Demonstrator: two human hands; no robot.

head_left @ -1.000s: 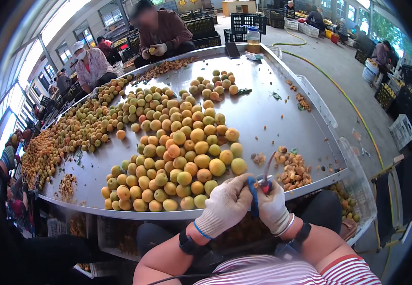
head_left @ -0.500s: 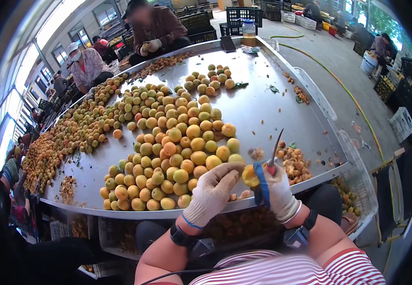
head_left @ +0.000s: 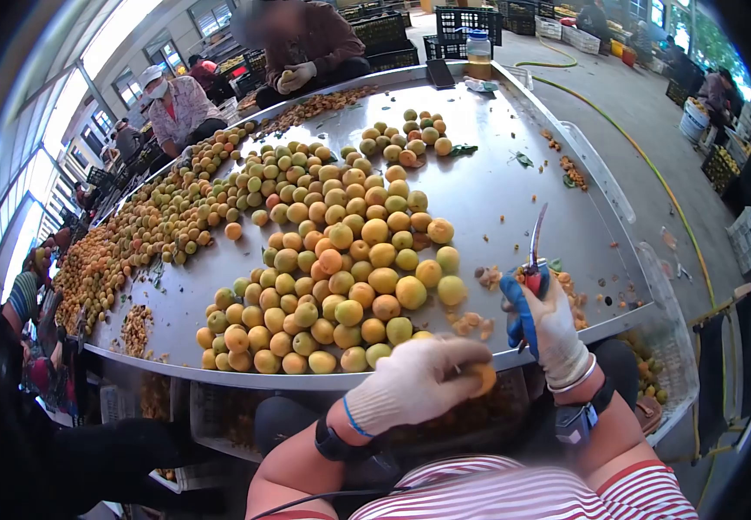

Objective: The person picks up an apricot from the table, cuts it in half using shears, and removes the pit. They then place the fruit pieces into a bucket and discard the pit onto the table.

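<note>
My left hand (head_left: 423,381), in a white knit glove, is closed around an apricot (head_left: 482,380), seemingly only part of one, just past the table's front edge. Most of that fruit is hidden by the fingers. A knife (head_left: 536,243) with a thin curved blade and a red handle points upward from my right hand (head_left: 549,325), whose glove has blue-covered fingers. Whole yellow, orange and green apricots (head_left: 332,295) spread over the metal table (head_left: 488,221) left of my hands. Cut apricot pieces (head_left: 472,325) lie near the front edge, and more sit behind my right hand.
Under the table edge stands a crate of fruit pieces (head_left: 462,420). A white plastic crate (head_left: 674,347) is at the right. On the table's far end are a jar (head_left: 478,56) and a dark phone-like object (head_left: 439,74). Two gloved co-workers (head_left: 306,52) sit along the far side.
My left hand has moved away from the knife, down and right past the table edge, with the apricot. My right hand has shifted right, still holding the knife. The view has moved slightly.
</note>
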